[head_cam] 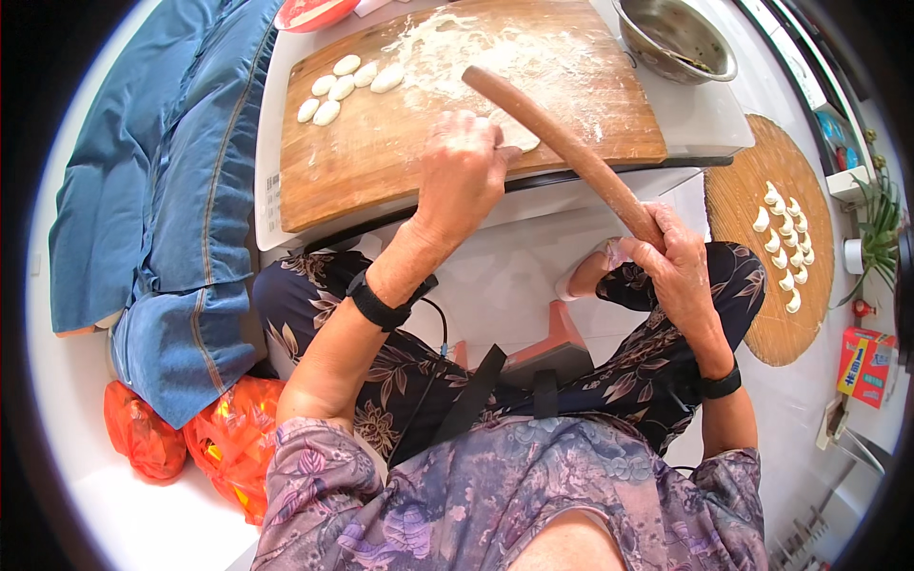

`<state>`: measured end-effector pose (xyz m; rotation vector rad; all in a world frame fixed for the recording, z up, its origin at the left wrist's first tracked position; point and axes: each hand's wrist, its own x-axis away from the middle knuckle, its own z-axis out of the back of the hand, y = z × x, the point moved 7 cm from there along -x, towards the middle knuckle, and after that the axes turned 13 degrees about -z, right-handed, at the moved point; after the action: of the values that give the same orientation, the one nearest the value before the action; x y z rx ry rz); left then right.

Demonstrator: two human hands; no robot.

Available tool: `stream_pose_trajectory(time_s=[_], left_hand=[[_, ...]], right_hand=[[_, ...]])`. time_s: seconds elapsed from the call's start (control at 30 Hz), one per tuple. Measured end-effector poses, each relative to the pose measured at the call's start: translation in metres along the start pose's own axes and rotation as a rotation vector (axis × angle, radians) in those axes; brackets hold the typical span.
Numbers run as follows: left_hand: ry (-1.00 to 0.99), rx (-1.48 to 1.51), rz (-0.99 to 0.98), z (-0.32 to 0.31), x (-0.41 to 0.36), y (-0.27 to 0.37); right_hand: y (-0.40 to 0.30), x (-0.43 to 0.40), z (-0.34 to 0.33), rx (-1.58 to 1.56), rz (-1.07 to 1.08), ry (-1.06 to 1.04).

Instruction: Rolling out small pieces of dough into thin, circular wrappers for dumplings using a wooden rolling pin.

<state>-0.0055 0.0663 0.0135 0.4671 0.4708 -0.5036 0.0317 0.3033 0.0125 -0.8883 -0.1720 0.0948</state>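
Note:
My right hand (670, 260) grips the lower end of a wooden rolling pin (564, 143), which slants up and left over the front edge of a floured wooden board (357, 171). My left hand (464, 160) is at the board's front, its fingers at the left edge of a flat dough wrapper (520, 134), partly hidden by the hand and the pin. Several small dough discs (341, 88) lie at the board's left. Loose flour (457, 50) covers its far middle.
A metal bowl (675, 43) stands right of the board, a red bowl (314, 13) at its far left. Several dumplings (787, 228) lie on a round woven mat (735, 171) at the right. A denim-covered seat (171, 178) and red plastic bags (235, 435) are at the left.

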Motion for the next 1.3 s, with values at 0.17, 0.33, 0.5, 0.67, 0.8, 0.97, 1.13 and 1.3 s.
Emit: stream_pose_trajectory(time_s=[0.17,0.33,0.5,0.67,0.8,0.97,1.13,1.3], left_hand=[[0.230,-0.254,-0.149,0.029,0.004,0.002],[-0.074,-0.324,-0.205,0.012,0.010,-0.016],[-0.137,-0.308,-0.212,0.004,-0.013,-0.029],[-0.146,-0.224,-0.191,-0.015,-0.039,-0.041],[-0.239,-0.286,-0.193,0.000,-0.015,-0.029],[-0.240,-0.267,-0.197,0.005,-0.007,-0.025],[-0.306,-0.220,-0.145,-0.023,-0.057,-0.047],[-0.321,-0.179,-0.121,-0.024,-0.045,-0.043]], right_hand=[[-0.009,0.000,-0.002,0.114,0.029,-0.007],[-0.006,-0.005,-0.009,0.168,0.032,-0.051],[-0.012,-0.024,0.003,0.246,0.007,0.008],[-0.012,-0.037,0.025,0.412,0.068,0.199],[-0.006,-0.017,0.009,0.496,0.089,0.130],[0.000,-0.008,0.009,0.472,0.126,0.184],[0.007,-0.047,0.038,0.565,0.062,0.321],[0.012,-0.034,0.035,0.632,0.063,0.272]])
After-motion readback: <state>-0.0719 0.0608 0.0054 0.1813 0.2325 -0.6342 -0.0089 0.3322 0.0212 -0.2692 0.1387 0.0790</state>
